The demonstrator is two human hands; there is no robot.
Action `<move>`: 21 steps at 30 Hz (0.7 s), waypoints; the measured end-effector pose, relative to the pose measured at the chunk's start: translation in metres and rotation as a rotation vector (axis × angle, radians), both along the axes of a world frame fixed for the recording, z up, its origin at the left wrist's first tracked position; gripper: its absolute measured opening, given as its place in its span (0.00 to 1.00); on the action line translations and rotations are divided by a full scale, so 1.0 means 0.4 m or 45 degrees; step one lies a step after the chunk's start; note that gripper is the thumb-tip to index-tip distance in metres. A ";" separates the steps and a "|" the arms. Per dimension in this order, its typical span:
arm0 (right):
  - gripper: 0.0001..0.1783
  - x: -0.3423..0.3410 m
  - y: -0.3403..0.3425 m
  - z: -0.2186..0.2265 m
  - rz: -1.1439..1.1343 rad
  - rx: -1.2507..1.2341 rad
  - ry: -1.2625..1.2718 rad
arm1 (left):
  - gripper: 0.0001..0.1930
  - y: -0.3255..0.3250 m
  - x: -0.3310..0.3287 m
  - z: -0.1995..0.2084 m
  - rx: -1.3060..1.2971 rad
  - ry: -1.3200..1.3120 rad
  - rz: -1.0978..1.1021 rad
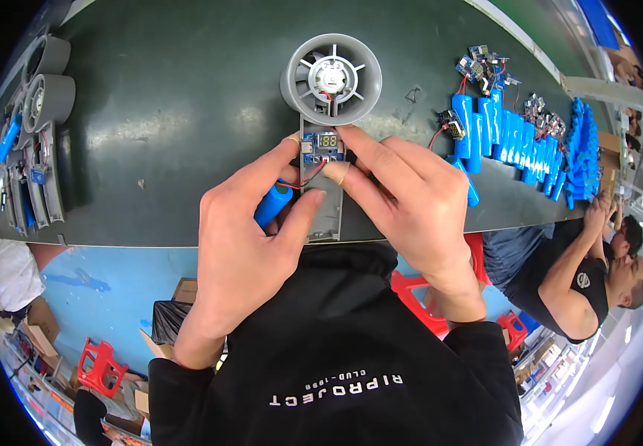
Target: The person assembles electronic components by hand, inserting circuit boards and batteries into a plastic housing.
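A grey plastic fan housing [372, 78] lies on the table in front of me, its round duct away from me and its open handle channel [326, 221] pointing toward me. A motor [332, 77] sits in the middle of the duct among spokes. At the top of the channel is a small blue circuit board [324, 157] with a digit display. My left hand [251, 215] curls round a blue cylindrical battery [274, 204] left of the channel, its index finger at the board's left edge. Red and black wires [312, 175] run from battery to board. My right hand [414, 189] presses thumb and forefinger on the board's right side.
Several blue batteries [511, 137] with wired circuit boards [477, 67] lie in a row on the right of the dark green table [180, 111]. More grey fan housings [57, 100] are stacked at the left. Another person [570, 275] works at the right edge. Red stools [102, 368] stand below.
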State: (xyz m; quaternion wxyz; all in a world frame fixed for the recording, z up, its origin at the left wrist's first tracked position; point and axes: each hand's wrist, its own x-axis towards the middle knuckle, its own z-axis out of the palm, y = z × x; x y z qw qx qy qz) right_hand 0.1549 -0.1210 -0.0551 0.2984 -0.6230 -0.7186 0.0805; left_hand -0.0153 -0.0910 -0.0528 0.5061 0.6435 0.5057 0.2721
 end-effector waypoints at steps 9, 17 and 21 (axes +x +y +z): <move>0.19 -0.003 -0.003 -0.009 -0.072 0.128 0.308 | 0.24 0.001 -0.001 0.004 -0.166 -0.028 0.012; 0.17 0.000 0.000 -0.031 -0.029 0.160 0.366 | 0.22 0.004 -0.004 -0.010 -0.093 -0.090 0.029; 0.16 -0.008 -0.003 -0.039 -0.082 0.128 0.498 | 0.22 0.005 0.000 -0.006 -0.083 -0.103 0.032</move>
